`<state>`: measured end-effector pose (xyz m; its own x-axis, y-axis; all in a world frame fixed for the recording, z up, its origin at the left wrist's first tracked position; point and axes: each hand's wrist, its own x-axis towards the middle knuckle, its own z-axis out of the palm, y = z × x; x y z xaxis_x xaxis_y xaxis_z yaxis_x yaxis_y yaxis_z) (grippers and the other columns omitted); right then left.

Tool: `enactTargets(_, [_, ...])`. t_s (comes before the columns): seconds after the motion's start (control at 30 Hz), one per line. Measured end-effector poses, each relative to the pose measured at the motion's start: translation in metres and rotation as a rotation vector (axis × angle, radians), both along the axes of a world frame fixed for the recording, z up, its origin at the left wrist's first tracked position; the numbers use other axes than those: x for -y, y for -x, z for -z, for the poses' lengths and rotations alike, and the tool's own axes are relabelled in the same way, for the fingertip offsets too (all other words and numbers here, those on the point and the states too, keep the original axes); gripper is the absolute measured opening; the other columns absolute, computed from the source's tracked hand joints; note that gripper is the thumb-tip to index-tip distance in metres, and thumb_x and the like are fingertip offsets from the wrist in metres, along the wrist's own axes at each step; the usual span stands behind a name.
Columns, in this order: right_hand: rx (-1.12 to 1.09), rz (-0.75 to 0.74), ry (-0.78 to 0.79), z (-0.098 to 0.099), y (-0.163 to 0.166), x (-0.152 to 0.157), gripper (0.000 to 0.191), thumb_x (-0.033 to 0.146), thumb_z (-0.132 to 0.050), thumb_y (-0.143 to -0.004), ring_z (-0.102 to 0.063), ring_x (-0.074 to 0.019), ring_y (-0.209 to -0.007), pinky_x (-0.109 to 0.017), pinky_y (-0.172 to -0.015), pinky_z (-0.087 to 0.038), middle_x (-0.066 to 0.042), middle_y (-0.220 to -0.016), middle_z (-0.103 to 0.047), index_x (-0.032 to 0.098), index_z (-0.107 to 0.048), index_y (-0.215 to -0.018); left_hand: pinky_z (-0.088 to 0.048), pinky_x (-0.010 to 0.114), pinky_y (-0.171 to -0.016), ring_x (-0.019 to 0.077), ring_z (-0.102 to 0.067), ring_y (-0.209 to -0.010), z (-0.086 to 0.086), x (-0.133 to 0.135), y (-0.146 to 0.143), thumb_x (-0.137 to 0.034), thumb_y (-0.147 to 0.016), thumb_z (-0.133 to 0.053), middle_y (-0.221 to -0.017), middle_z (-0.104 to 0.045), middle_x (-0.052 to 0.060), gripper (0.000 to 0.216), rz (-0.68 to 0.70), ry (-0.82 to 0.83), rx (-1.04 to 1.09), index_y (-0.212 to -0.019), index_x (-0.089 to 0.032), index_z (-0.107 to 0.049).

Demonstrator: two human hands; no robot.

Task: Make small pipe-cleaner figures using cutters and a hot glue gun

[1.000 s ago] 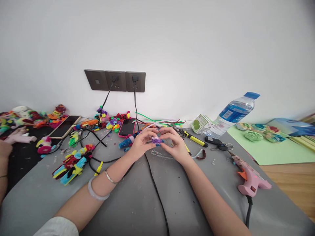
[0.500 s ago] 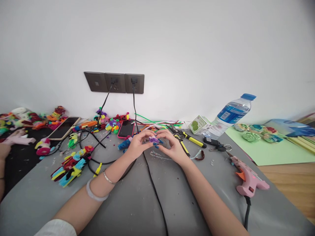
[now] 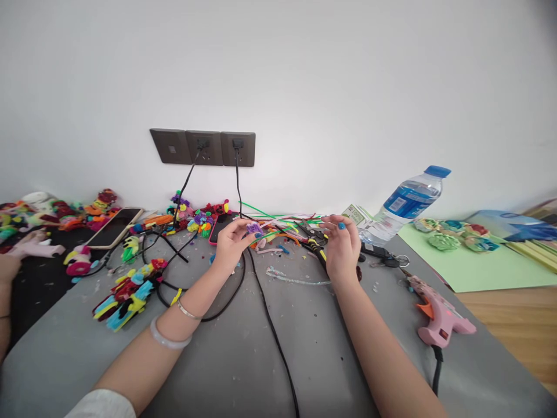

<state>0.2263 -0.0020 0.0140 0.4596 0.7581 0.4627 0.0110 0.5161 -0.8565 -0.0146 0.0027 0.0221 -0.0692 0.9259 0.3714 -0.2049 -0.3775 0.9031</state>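
The purple piece [image 3: 253, 229] is between your left hand's [image 3: 235, 242] fingertips, thumb and finger pinching it; it looks bunched into shape, though whether it is complete can't be told. Your right hand's [image 3: 343, 249] fingers curl loosely, well apart from it; whether they grip anything thin, you cannot tell from here. Pliers [image 3: 317, 245] lie just left of those fingers; a silver strand [image 3: 300, 280] lies unworked, nearer than both hands' fingertips. Left of your left fingers, fuzzy figures [image 3: 130, 293] appear already made up.
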Motion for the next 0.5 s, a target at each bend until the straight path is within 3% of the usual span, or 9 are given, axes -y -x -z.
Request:
enactTargets(0.17, [0.075, 0.031, 0.016, -0.006, 0.001, 0.004, 0.020, 0.041, -0.055, -0.090, -0.065, -0.0181, -0.086, -0.032, -0.080, -0.048, -0.004, -0.096, -0.066, 0.023, -0.059, -0.097, -0.054, 0.026, -0.080, 0.0146, -0.065, -0.083, -0.005, 0.000, 0.002, -0.028, -0.063, -0.084, -0.085, -0.069, 0.002, 0.030, -0.030, 0.011, 0.022, -0.087, -0.018, -0.069])
enactTargets(0.27, [0.256, 0.019, 0.060, -0.010, -0.001, 0.007, 0.019, 0.039, -0.055, -0.090, -0.064, -0.0206, -0.087, -0.033, -0.079, -0.047, -0.006, -0.093, -0.066, 0.022, -0.061, -0.096, -0.054, 0.027, -0.079, 0.0150, -0.065, -0.082, -0.007, 0.001, 0.003, -0.030, -0.062, -0.085, -0.083, -0.068, 0.001, 0.032, -0.037, 0.018, 0.027, -0.087, -0.018, -0.068])
enactTargets(0.43, [0.839, -0.153, 0.371, -0.011, -0.023, 0.009, 0.023, 0.037, -0.057, -0.084, -0.051, -0.0176, -0.059, -0.030, -0.059, -0.038, -0.002, -0.061, -0.059, 0.020, -0.064, -0.070, -0.053, 0.029, -0.081, 0.0159, -0.065, -0.083, -0.009, 0.004, 0.002, -0.033, -0.064, -0.084, -0.086, -0.068, 0.002, 0.032, 0.016, 0.031, 0.004, -0.087, -0.018, -0.067])
enactTargets(0.5, [0.955, -0.229, 0.484, -0.010, -0.035, 0.009, 0.022, 0.037, -0.062, -0.079, -0.049, -0.0169, -0.057, -0.029, -0.056, -0.035, -0.001, -0.058, -0.058, 0.020, -0.066, -0.065, -0.053, 0.029, -0.079, 0.0159, -0.064, -0.082, -0.007, 0.007, -0.002, -0.033, -0.066, -0.084, -0.086, -0.068, 0.003, 0.031, 0.071, 0.044, -0.018, -0.087, -0.018, -0.067])
